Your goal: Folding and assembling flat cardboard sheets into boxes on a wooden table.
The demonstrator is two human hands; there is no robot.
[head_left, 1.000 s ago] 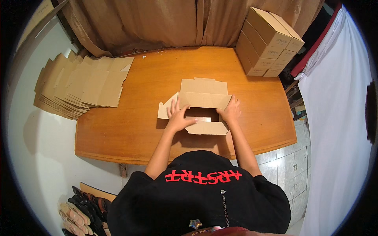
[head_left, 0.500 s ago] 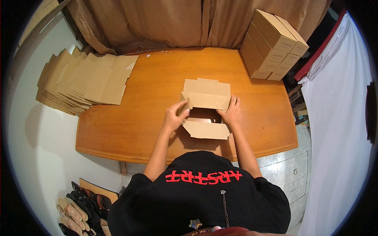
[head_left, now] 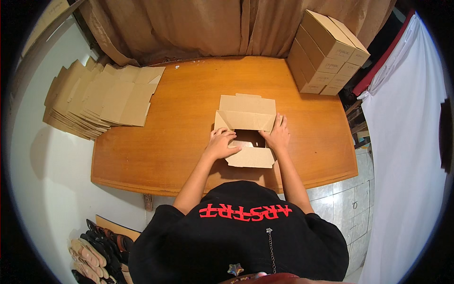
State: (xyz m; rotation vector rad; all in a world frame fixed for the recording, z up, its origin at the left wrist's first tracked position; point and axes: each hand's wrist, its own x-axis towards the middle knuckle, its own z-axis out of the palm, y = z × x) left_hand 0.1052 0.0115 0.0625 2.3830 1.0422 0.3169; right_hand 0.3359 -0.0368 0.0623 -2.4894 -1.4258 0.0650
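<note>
A brown cardboard box (head_left: 249, 158) stands on the wooden table in front of me, its top open. The long flap with a tab (head_left: 247, 103) is folded away at the far side, and another flap hangs toward me. Over the box's left end, my left hand (head_left: 221, 143) lies with bent fingers on the short side flap, thumb toward the near edge. My right hand (head_left: 278, 134) grips the right end, fingers along the outside and thumb at the opening. Through the gap the dark inside shows, with a pale patch I cannot make out.
Flattened cardboard boxes (head_left: 113, 94) lie in an overlapping pile at the table's far left. Closed cardboard boxes (head_left: 326, 52) are stacked at the far right. A brown curtain (head_left: 189, 28) hangs behind the table (head_left: 189, 85), a white cloth (head_left: 402, 142) to the right. Sandals (head_left: 87, 258) sit at lower left.
My left hand has moved right and closed down onto the box's left end, and the side flap there now leans inward under it. My right hand stays at the right end.
</note>
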